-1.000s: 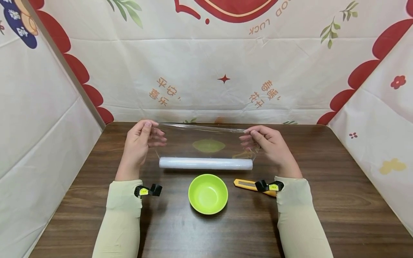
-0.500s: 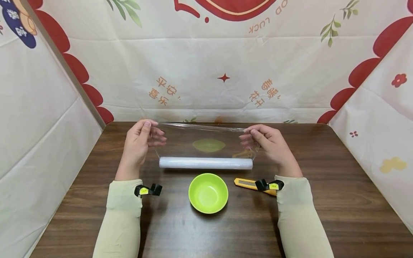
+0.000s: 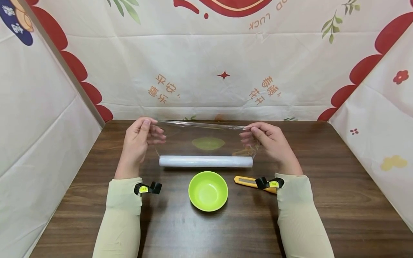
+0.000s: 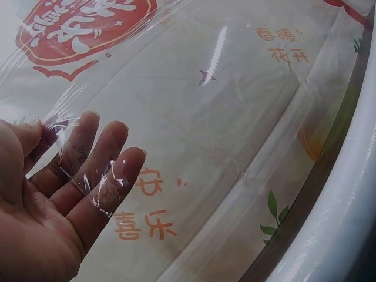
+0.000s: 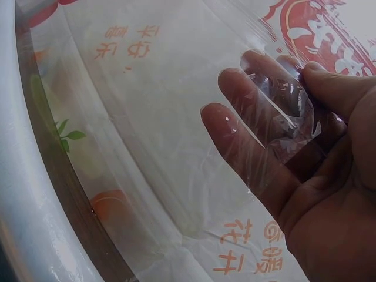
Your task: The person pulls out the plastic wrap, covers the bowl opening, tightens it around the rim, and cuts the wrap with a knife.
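Note:
A clear sheet of plastic wrap (image 3: 206,138) is stretched between both hands, running back to a white roll of plastic wrap (image 3: 205,161). At its far left corner my left hand (image 3: 136,141) pinches the edge between thumb and index finger. My right hand (image 3: 269,143) pinches the far right corner in the same way. In the left wrist view the other fingers (image 4: 111,176) of the left hand spread against the film. The right wrist view shows film draped over the right hand's fingers (image 5: 241,138). A green bowl (image 3: 208,191) stands upright on the near side of the roll.
A yellow utility knife (image 3: 248,182) lies right of the bowl, partly hidden by the right wrist's camera mount (image 3: 267,183). All of this is on a dark wooden table (image 3: 206,236). White printed cloth (image 3: 193,64) hangs behind it and along both sides.
The whole head view has shifted slightly, with everything a little higher in the frame. Hands, wrap, roll and bowl keep the same places relative to each other.

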A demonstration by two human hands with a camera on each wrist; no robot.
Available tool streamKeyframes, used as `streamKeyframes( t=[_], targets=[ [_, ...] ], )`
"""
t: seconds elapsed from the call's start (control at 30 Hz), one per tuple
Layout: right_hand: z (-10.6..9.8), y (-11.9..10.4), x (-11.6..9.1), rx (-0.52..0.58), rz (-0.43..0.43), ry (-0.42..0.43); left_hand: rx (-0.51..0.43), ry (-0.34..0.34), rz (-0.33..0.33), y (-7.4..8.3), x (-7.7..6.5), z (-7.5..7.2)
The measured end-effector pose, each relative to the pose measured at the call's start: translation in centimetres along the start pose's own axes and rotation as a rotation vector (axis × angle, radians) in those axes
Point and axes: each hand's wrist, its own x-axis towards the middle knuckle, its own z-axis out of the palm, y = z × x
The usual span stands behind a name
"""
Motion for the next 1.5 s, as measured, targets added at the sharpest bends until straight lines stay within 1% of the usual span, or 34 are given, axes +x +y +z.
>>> streamKeyframes(
  t=[0.27,0.37,0.6,0.67,0.8,0.93,1.07,1.3,1.5],
  targets=[
    [-0.1,0.1,0.2,-0.003,0.011,0.009,-0.006,-0.006,0.01,1.2,-0.1,0.6],
    [-0.1,0.2,0.2,0.005,0.007,0.002,-0.005,-0.006,0.011,1.2,-0.1,0.6],
    [0.5,-1.6,0.0,0.001,0.017,0.005,-0.015,-0.014,0.016,1.1,-0.2,0.6],
    [0.5,-1.7,0.0,-0.009,0.023,0.007,-0.017,-0.012,0.012,1.1,-0.2,0.6],
    [0.3,-1.1,-0.1,-0.007,0.03,0.005,-0.017,-0.008,0.003,1.1,-0.3,0.6],
    [0.0,-0.2,-0.1,0.006,0.017,0.0,-0.017,-0.005,0.0,1.2,-0.3,0.7],
    [-0.1,0.2,0.0,0.005,0.011,0.003,-0.009,0.0,0.0,1.0,-0.2,0.5],
    [-0.1,0.3,0.1,-0.003,-0.004,0.003,-0.008,0.0,0.002,0.0,0.0,-0.1],
    [-0.1,0.3,0.1,0.011,-0.019,0.003,-0.02,-0.002,0.012,-0.2,0.1,-0.1]
  ],
)
